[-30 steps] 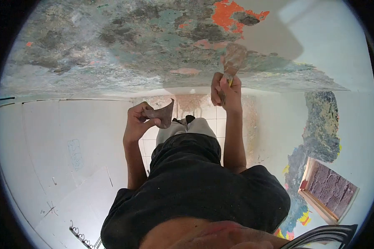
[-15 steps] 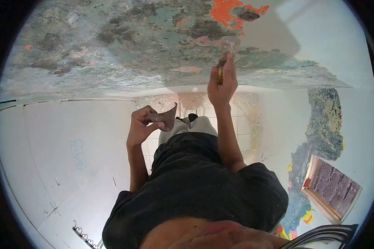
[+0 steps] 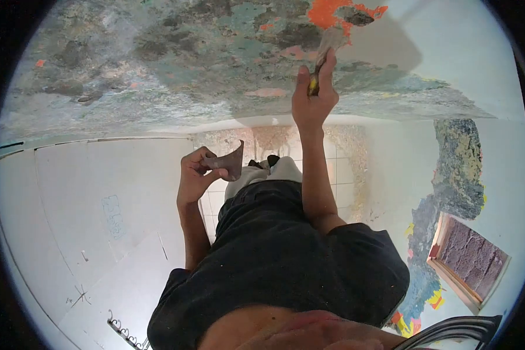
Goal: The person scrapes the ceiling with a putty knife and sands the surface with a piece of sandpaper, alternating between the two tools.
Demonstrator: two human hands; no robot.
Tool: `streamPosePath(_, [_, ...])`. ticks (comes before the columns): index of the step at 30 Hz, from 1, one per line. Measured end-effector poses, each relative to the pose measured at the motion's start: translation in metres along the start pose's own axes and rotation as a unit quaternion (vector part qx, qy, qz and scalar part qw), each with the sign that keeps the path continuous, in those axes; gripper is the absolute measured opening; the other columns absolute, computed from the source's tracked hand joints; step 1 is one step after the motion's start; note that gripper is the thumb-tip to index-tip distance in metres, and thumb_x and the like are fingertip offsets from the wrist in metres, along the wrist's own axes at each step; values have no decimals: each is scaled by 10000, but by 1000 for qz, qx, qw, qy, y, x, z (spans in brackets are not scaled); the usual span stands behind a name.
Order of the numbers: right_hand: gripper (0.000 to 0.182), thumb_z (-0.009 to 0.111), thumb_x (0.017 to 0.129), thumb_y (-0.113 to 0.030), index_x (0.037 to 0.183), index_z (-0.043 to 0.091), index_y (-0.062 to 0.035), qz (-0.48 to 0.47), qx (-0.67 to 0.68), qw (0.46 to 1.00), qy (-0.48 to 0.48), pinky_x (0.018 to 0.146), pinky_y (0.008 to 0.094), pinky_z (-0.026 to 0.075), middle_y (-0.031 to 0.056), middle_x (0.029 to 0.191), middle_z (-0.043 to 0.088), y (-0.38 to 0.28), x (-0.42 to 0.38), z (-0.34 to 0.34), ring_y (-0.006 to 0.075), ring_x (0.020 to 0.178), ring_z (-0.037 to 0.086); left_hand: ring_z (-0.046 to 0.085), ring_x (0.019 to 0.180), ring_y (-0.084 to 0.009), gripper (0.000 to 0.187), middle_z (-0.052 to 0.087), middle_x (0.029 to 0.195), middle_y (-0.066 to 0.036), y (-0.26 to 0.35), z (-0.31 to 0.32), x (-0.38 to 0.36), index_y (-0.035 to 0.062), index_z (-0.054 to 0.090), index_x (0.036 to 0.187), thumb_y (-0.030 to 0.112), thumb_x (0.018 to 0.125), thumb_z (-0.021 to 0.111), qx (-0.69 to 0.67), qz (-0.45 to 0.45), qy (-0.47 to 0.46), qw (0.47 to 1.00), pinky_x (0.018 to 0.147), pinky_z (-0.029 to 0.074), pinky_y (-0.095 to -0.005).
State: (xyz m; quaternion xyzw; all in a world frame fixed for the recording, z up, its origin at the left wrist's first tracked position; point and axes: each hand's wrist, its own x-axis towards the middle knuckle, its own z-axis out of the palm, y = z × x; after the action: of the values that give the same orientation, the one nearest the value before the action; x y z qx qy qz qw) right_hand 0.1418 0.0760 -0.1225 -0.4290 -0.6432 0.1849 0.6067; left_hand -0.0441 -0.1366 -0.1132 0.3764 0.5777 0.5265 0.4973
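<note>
My right hand (image 3: 315, 105) is closed round a putty knife (image 3: 331, 39) with a yellow mark on its dark handle. Its flat blade is at the scraped wall (image 3: 216, 64), just below an orange patch (image 3: 326, 13); whether it touches cannot be made out. Lower and to the left, my left hand (image 3: 195, 178) pinches a curled brown sheet (image 3: 232, 163) that looks like sandpaper, between thumb and fingers, away from the wall.
Smooth pale paint (image 3: 472, 64) borders the scraped area on the right. A wood-framed opening (image 3: 472, 256) is in the right wall. White panels (image 3: 99, 204) stand on the left, with hooks (image 3: 122, 332) below. Tiled floor (image 3: 344, 169) surrounds my feet.
My right hand has moved the putty knife slightly up along the wall toward the orange patch. My left hand keeps its hold on the curled sheet, and the view has shifted a little.
</note>
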Motion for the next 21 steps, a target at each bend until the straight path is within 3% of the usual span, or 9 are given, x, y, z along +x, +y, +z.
streamPosePath(2, [587, 640, 893, -60, 1417, 397, 47, 5, -15, 1000, -12, 522, 200, 403, 142, 851, 669, -3, -6, 1, 60, 580, 461, 611, 705, -86, 267, 634, 747, -17, 3, -2, -1, 25, 556, 813, -4, 715, 802, 5, 3, -4, 1000, 641, 510, -254])
streamPosePath(6, [611, 657, 889, -79, 1427, 391, 35, 20, 11, 999, -29, 525, 187, 400, 130, 886, 685, -3, -6, 0, 40, 597, 452, 639, 742, -102, 252, 654, 769, -33, 4, -9, 2, 11, 576, 827, 5, 725, 807, 10, 7, -10, 1000, 686, 538, -269])
streamPosePath(7, [614, 657, 894, -81, 1434, 386, 32, 45, 4, 998, -36, 531, 187, 408, 83, 799, 653, -7, -5, -1, 39, 603, 461, 648, 762, -106, 250, 660, 780, -37, 3, -10, 1, 4, 588, 831, 19, 729, 816, 7, 4, -14, 1000, 708, 549, -275])
streamPosePath(9, [618, 658, 895, -81, 1438, 384, 27, 3, 2, 1000, -9, 527, 192, 406, 71, 769, 633, -3, -14, 5, 42, 598, 457, 645, 767, -105, 247, 658, 783, -32, 3, -8, -2, 6, 590, 829, 17, 729, 816, -2, -5, -21, 1000, 715, 546, -274])
streamPosePath(13, [627, 669, 888, -82, 1438, 387, 19, 60, 36, 997, -33, 530, 206, 410, 133, 904, 695, -9, -2, -6, 62, 600, 461, 633, 755, -95, 248, 653, 777, -24, -1, -10, 0, 10, 595, 827, 22, 727, 821, 22, 0, -24, 999, 699, 535, -268])
streamPosePath(16, [629, 677, 881, -76, 1436, 394, 12, 37, -8, 998, -53, 541, 216, 421, 173, 993, 701, -3, -20, 2, 82, 604, 470, 620, 737, -84, 249, 649, 774, -21, 5, -1, -2, 14, 595, 826, 16, 724, 822, 5, 6, -19, 1000, 684, 522, -260])
streamPosePath(17, [619, 672, 881, -64, 1433, 400, 11, 43, 45, 997, -52, 569, 220, 439, 168, 968, 700, -2, -24, 5, 93, 623, 487, 618, 736, -83, 246, 649, 773, -21, 4, -1, -1, 14, 595, 826, 10, 724, 819, 3, 7, -17, 1000, 683, 521, -260])
streamPosePath(20, [622, 670, 881, -60, 1436, 399, 7, 40, 27, 998, -43, 581, 212, 443, 161, 976, 706, -8, -1, -7, 79, 638, 487, 619, 738, -82, 240, 650, 772, -22, 0, -2, -9, 15, 594, 826, -7, 725, 810, 5, -3, -10, 1000, 684, 522, -260])
streamPosePath(21, [619, 665, 881, -56, 1437, 400, 6, 0, 55, 998, -3, 590, 206, 447, 138, 978, 703, -1, -2, 2, 73, 648, 490, 621, 741, -83, 239, 652, 772, -23, 0, -1, -10, 15, 593, 828, -12, 725, 807, 9, -5, -12, 1000, 687, 523, -260])
